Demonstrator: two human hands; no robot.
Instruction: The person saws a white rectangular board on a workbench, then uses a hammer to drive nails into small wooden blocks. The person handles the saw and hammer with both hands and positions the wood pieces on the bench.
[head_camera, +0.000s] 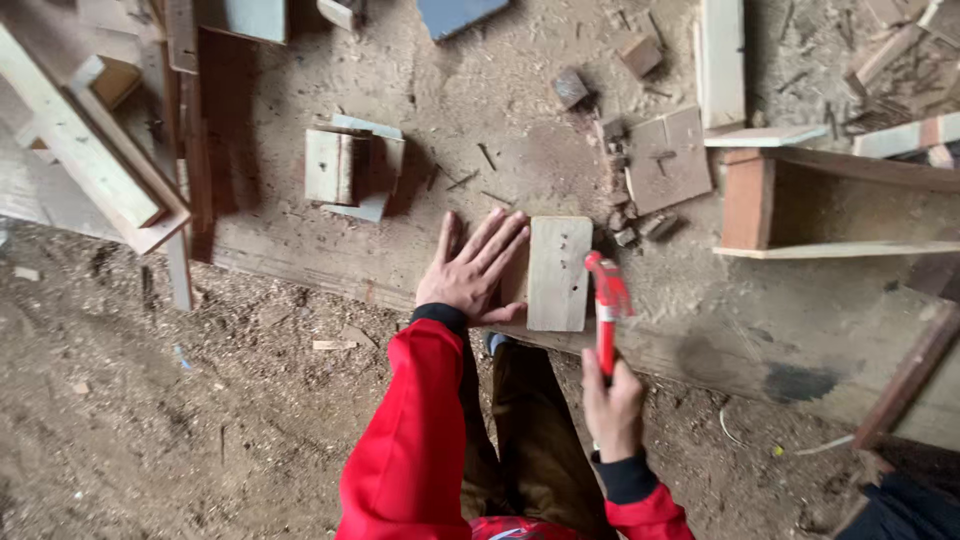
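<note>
Left hand (472, 272) lies flat with fingers spread on the sawdust-covered bench (480, 110), its fingertips touching the left edge of a small pale wooden board (558, 272) that lies near the bench's front edge. Right hand (612, 405) is closed around the handle of a red hammer (607, 300), held upright with its head just beside the board's right edge. Farther back on the bench sit a small wooden box (350, 167), a square plywood offcut (668, 160), loose nails and scrap blocks; sawdust covers the floor (150, 400).

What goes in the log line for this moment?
left hand: flat beside small board | right hand: gripping red hammer | surface: dusty workbench
</note>
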